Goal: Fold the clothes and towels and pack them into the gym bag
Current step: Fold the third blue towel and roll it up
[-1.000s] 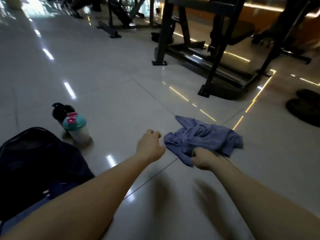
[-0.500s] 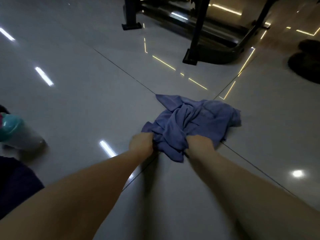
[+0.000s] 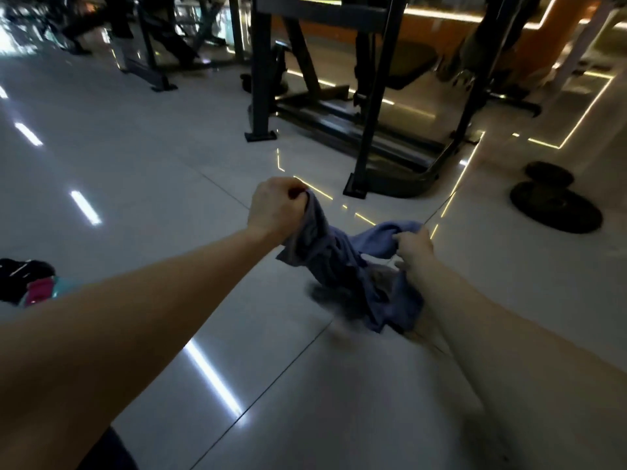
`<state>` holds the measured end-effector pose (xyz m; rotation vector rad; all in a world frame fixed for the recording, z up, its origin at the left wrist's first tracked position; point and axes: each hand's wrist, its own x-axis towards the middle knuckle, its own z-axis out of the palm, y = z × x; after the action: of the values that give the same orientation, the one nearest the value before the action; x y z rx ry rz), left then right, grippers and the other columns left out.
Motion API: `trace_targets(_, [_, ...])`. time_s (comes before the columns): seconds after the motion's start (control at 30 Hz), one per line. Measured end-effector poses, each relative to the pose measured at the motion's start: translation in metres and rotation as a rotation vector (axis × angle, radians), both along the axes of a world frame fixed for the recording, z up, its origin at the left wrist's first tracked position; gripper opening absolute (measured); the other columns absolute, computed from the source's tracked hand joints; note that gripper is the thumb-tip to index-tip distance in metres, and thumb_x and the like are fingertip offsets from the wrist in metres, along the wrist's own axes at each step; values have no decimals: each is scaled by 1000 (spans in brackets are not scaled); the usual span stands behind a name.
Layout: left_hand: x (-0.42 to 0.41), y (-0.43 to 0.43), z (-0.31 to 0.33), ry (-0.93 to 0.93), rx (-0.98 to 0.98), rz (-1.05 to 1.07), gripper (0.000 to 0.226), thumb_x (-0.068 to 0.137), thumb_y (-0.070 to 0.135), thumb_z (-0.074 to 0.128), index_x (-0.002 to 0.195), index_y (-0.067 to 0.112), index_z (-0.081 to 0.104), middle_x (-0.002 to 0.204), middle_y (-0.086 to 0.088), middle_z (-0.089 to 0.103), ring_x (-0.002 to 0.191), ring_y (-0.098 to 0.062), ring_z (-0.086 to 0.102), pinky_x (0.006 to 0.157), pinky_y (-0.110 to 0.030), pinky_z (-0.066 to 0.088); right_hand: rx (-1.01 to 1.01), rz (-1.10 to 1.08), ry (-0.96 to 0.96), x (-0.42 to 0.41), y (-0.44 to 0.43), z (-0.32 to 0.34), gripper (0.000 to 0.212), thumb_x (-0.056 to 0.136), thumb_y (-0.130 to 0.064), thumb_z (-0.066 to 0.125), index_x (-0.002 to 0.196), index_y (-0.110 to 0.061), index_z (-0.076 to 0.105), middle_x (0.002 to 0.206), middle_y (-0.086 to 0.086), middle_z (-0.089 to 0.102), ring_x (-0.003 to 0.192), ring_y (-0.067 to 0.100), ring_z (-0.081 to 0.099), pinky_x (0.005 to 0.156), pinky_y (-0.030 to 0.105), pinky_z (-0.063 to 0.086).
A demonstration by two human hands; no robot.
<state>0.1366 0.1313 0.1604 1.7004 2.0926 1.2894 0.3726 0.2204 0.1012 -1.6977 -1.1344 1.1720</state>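
A crumpled blue-purple towel hangs between my two hands, lifted off the pale tiled floor, its lower folds blurred. My left hand grips one bunched end in a fist, raised higher. My right hand pinches the other end, lower and to the right. The gym bag is almost out of view; only a dark edge shows at the bottom left.
A shaker bottle with a teal and pink lid lies at the left edge, partly behind my left arm. Black gym machine frames stand ahead. Two dark weight plates lie on the floor at right.
Both hands closed on the towel where it lay on the floor, then lifted it. My left hand rose higher and the hands moved apart. The view tilted up.
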Motion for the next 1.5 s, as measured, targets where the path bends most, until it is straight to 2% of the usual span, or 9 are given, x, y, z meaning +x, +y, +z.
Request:
trace_targets(0.13, [14,2,72,4,121,-69,20,94,21,61,99,19,80,93,-1,76,87,-16,69,81,-31,56,99,275,42,-22,-39,73,10,95,-12,63,104,-8,63,103,15,64,95,30,63,83,42,54])
trace_targets(0.3, [31,-8,161,77,161,-108,15,93,20,65,95,19,80,85,1,73,77,-11,67,61,-18,47,320,535,139,-44,-92,178,56,86,-60,68,118,-15,58,112,3,63,101,23,63,87,47,57])
trace_targets(0.37, [32,-17,189,98,174,-97,14,92,22,66,86,21,79,78,2,71,70,-9,66,55,-16,45,401,572,-83,-49,-109,212,58,80,-51,78,122,-19,54,108,-3,59,100,20,61,85,41,55])
trace_targets(0.47, [25,-39,225,126,223,-27,15,92,21,64,90,19,79,82,3,70,74,-10,65,65,-27,53,534,493,-349,-49,-119,251,16,87,-19,71,98,-9,66,93,12,66,91,30,66,73,42,58])
trace_targets(0.63, [3,-88,269,173,210,34,15,92,17,61,86,16,75,81,0,69,74,-15,64,59,-24,45,579,371,9,-30,-140,312,13,95,-4,56,98,0,68,95,24,70,81,32,71,63,34,62])
trace_targets(0.77, [-3,-127,299,168,127,-95,18,90,31,76,79,18,70,73,2,63,69,-15,58,60,-26,44,682,284,41,-24,-163,357,16,95,-6,57,90,-6,72,94,21,73,86,34,73,76,47,62])
trace_targets(0.97, [-5,-169,314,228,-164,-170,23,81,27,84,97,13,78,95,-6,72,94,-23,68,85,-37,58,722,334,29,-21,-204,395,17,98,-8,56,86,-15,66,88,10,68,80,23,68,63,29,57])
trace_targets(1.23, [-48,-240,307,-193,-255,-225,13,90,17,73,103,15,76,97,-6,75,86,-17,73,69,-28,55,492,525,135,7,-244,390,18,105,-22,48,100,-11,62,99,11,67,88,25,67,67,33,54])
trace_targets(1.5, [-60,-292,265,-618,-69,-248,12,82,14,76,72,20,78,84,-7,72,74,-19,70,57,-27,56,460,572,283,28,-274,333,19,99,-14,57,115,-7,66,108,17,70,99,32,70,76,37,58])
